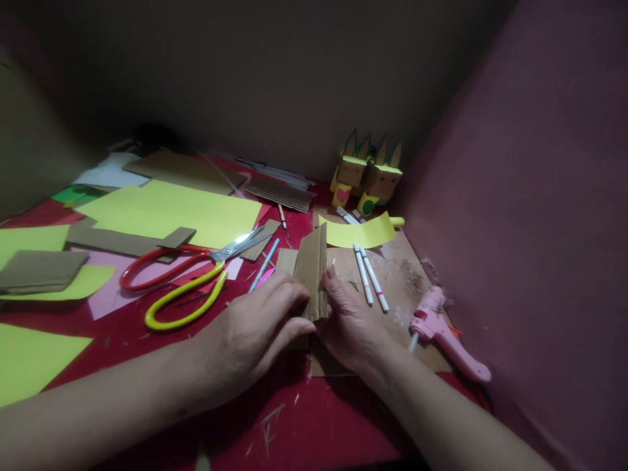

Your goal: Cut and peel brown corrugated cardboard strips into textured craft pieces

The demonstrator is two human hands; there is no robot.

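A strip of brown cardboard (313, 268), creased along its length, stands tilted between my two hands above the table. My left hand (269, 314) pinches its lower left side between thumb and curled fingers. On the other side my right hand (348, 320) grips the right edge, thumb up along it; most of its fingers are hidden behind the strip. Left of my left hand lie scissors (230, 252) with one red and one yellow handle, blades apart. To the right of my right hand are white markers (370, 275) on a brown board (392, 261).
A pink glue gun (434, 320) rests at the board's right edge by the wall. Two cardboard figures with pointed ears (367, 173) stand at the back. Yellow paper (181, 209), cardboard pieces (42, 270) and scraps cover the left of the red table (314, 425).
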